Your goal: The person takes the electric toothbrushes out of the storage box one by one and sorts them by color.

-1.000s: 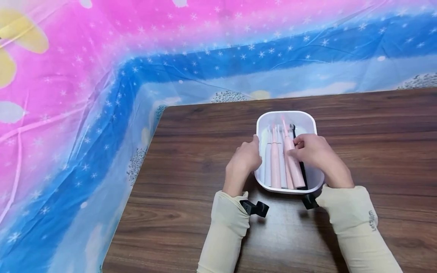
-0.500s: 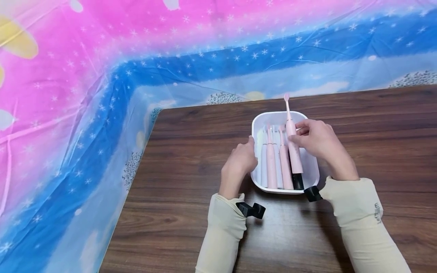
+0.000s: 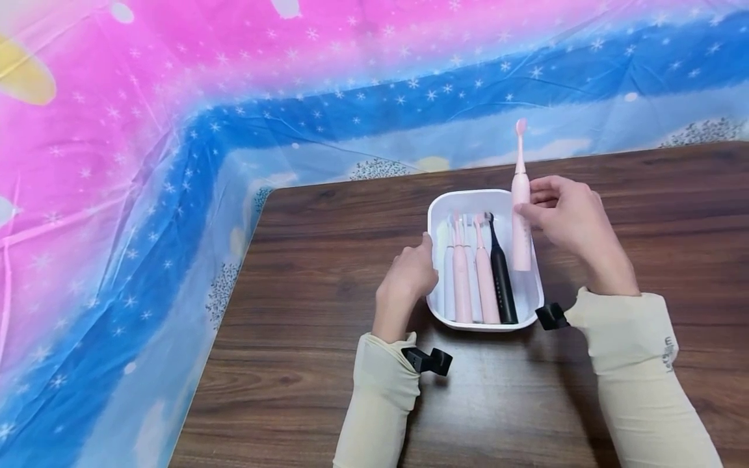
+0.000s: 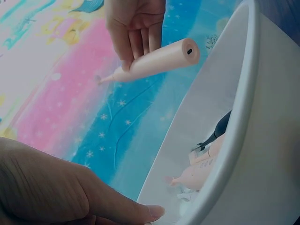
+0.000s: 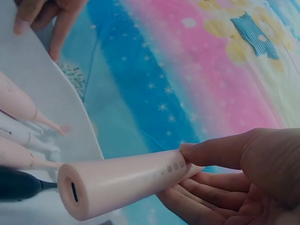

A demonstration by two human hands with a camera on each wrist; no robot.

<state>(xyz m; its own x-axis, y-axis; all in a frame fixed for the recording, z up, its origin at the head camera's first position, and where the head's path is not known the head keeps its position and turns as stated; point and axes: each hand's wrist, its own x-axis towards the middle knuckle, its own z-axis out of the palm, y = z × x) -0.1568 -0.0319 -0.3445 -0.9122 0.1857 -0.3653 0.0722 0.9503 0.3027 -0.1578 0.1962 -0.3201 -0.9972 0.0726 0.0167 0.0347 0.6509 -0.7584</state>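
The white box (image 3: 480,327) stands on the brown surface (image 3: 281,292); at its left side the left hand (image 3: 407,276) pinches the rim, with the thumb inside; above its right part the right hand (image 3: 576,214) pinches a pink toothbrush (image 3: 521,224); inside the box lie white toothbrushes (image 3: 449,279), other pink toothbrushes (image 3: 462,286) and, nearer its right wall, a black toothbrush (image 3: 502,283).

Left grip (image 4: 70,187) pinches white bin (image 4: 249,84); right grip (image 4: 137,26) holds pink toothbrush (image 4: 154,63); black toothbrush (image 4: 221,125) inside bin.
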